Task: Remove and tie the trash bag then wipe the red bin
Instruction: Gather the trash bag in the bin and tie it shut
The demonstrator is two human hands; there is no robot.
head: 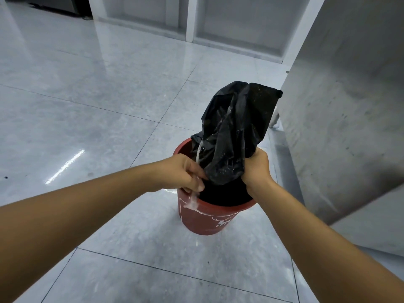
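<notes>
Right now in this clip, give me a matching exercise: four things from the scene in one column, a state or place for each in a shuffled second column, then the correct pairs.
Column A
1. black trash bag
2. red bin
3. left hand
4. right hand

Column B
a. stands on the grey tiled floor
b. pinches a pale string at the bin's near rim
c. gathered and standing up above the bin
d. closed around the bag's bunched neck

Pairs: 1-c, 2-a, 3-b, 4-d
</notes>
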